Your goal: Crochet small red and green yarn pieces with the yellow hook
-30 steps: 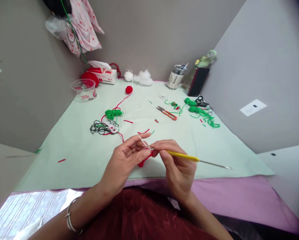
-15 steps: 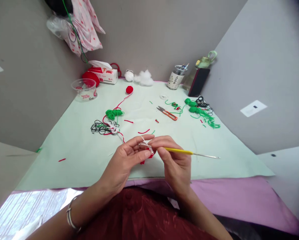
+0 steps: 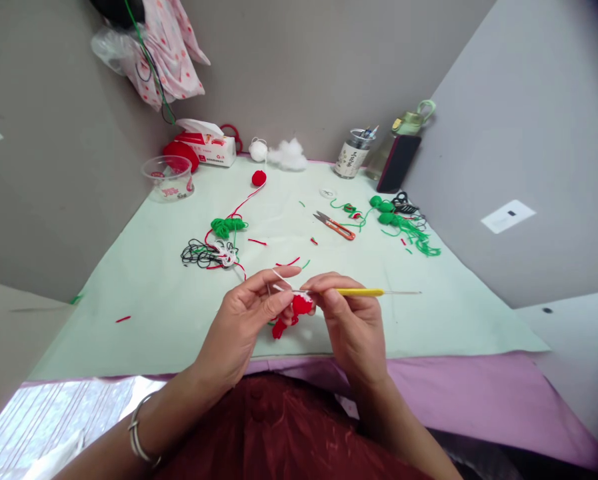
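My left hand (image 3: 249, 310) pinches a small red and white crochet piece (image 3: 302, 304) between thumb and fingers. White yarn (image 3: 281, 279) runs over its raised index finger. In my right hand (image 3: 353, 320) is a yellow-handled crochet hook (image 3: 361, 292), held level. One metal end points out to the right, and the other reaches into the white edge of the piece. Below the piece dangles a bundle of red yarn (image 3: 279, 329). My fingers partly hide the stitches and the hook's working tip.
Orange thread snips (image 3: 335, 226) lie beyond my hands. To the left are green yarn (image 3: 227, 227) and black yarn (image 3: 197, 253); green yarn balls (image 3: 386, 218) lie right. Along the back stand a plastic tub (image 3: 169, 179), tissue pack (image 3: 211, 148), pen cup (image 3: 351, 155) and phone (image 3: 399, 164).
The hook has turned from slanting down rightward to nearly level. The crochet piece is tilted so more of its red face shows, and the red yarn bundle hangs more in view.
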### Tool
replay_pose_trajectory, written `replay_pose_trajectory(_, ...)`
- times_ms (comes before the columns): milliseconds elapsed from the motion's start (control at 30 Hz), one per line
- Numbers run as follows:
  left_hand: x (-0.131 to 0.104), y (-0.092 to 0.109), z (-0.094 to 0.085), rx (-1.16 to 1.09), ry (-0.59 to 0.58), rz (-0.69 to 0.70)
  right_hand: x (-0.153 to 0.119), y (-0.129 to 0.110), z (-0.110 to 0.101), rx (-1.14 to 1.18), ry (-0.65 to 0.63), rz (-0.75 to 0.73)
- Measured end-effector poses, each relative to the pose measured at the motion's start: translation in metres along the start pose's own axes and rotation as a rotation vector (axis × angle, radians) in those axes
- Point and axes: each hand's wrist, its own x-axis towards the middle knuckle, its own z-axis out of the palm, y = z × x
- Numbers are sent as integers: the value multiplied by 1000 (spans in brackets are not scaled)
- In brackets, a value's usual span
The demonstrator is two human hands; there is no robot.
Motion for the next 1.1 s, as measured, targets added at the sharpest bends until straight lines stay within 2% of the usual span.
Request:
replay_pose_trajectory(167, -2, 1, 1, 3, -9, 6, 3, -4, 4, 59, 52, 44)
replay_pose_trajectory(300, -2, 2, 3, 1, -32, -4, 4, -6, 8, 113, 49, 146)
replay_pose_trajectory(433, -1, 4, 5, -31, 17, -8, 5, -6, 9, 211, 4, 270)
replay_pose_trajectory(500, -1, 5, 5, -57, 40, -8, 5, -5, 8, 241, -5, 285)
replay_pose_trajectory(633, -1, 6, 4, -115, 38, -19, 6, -5, 7, 274, -22, 239)
replay_pose_trajectory(867, 3, 5, 1, -214, -26, -160, 4, -6, 7, 205, -1, 173)
replay_pose_trajectory(1100, 3, 3, 0, -193, -79, -144, 3, -8, 8, 143, 18, 72)
